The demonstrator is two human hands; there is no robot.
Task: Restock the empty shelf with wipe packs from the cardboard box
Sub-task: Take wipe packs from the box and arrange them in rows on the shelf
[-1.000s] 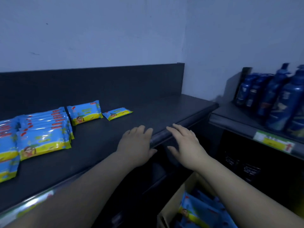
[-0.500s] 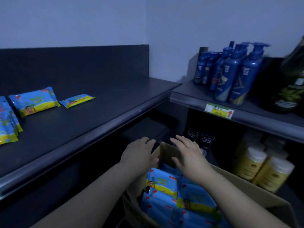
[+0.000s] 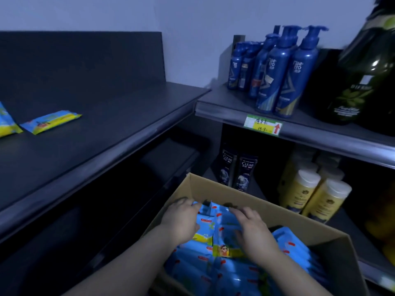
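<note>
Our left hand and right hand: both inside the cardboard box, fingers bent over the wipe packs. We cannot tell whether either has closed on a pack. Packs under the palms: glossy blue film, yellow band, flat pillow shape, packed upright. Box: plain brown board, open top. Up and left of the left hand: dark matte shelf with one flat pack. Above the right hand: shiny blue pump bottles.

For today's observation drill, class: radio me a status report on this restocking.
Left hand, right hand in cardboard box, fingers on wipe packs; grip unclear. Two more on shelf. No obstruction seen.
</note>
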